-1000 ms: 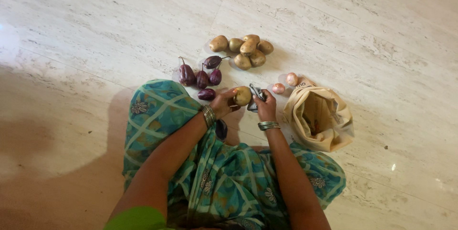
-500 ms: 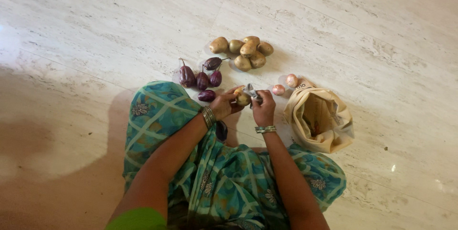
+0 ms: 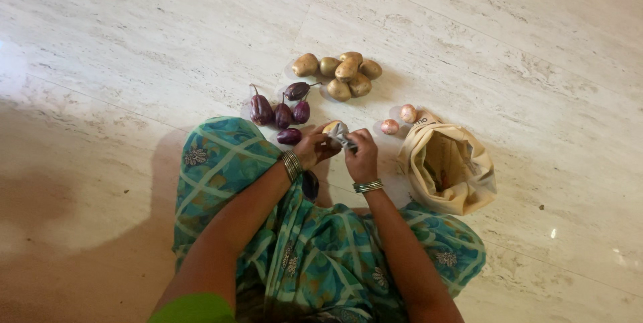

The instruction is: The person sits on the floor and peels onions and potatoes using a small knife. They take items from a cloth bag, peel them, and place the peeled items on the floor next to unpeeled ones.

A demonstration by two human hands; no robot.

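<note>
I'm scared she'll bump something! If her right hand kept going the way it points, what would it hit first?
Her right hand holds a peeler and points up-left, straight at the potato in her left hand. It already seems to touch it. Beyond lie the small eggplants, though depth is hard to judge.

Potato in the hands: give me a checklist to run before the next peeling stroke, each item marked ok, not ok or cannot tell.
1. Potato gripped by the left hand: ok, fingers wrap it.
2. Peeler held in the right hand: ok, its metal end lies against the potato.
3. Left fingertips out of the blade's path: cannot tell, the hands overlap.
4. How much skin is left: cannot tell, the potato is mostly hidden.
5. Potato pile within reach: ok, it lies just ahead on the floor.
6. Cloth bag open: ok, its mouth gapes beside the right hand.
</note>
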